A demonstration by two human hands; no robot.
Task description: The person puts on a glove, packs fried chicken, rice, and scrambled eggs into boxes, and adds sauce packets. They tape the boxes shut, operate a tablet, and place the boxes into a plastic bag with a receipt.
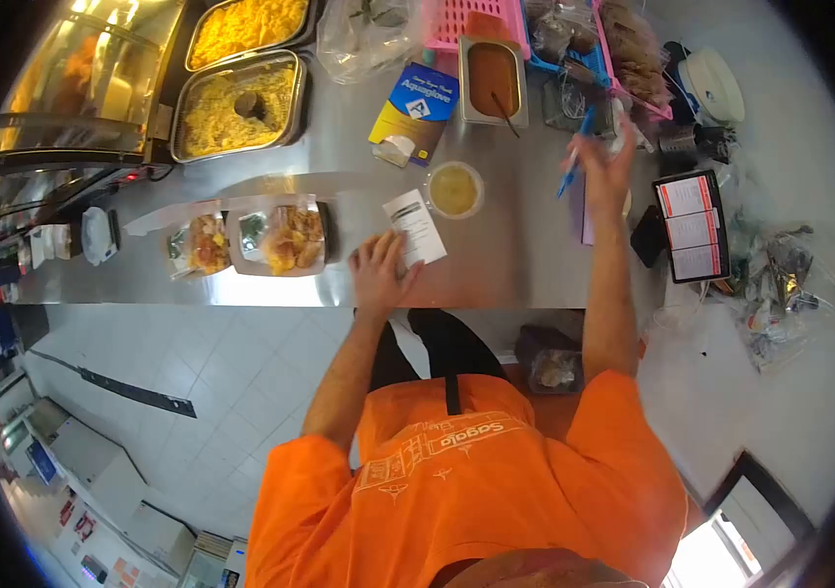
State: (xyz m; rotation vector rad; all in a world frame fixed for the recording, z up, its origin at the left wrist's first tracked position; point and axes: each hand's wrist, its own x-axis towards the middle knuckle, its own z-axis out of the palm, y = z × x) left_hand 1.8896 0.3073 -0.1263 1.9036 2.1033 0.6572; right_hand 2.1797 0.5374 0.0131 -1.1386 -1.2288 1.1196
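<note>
My left hand (381,272) lies on the steel counter near its front edge, fingers flat over the lower part of a white printed receipt (419,223). Further right, my right hand (605,165) is raised and holds a blue pen (567,182), some fingers stretched away from it. Just behind the receipt sits a round tub of yellowish sauce (454,190). To the left of my left hand stand two open takeaway boxes with food, the nearer box (280,235) and the further box (200,247).
Behind stand a blue and yellow Aquaglove box (422,98), a pan of brown sauce (494,86) with a utensil, and a pink basket (452,24). Metal trays of yellow food (285,137) are at the back left. A card holder (691,225) stands on the right.
</note>
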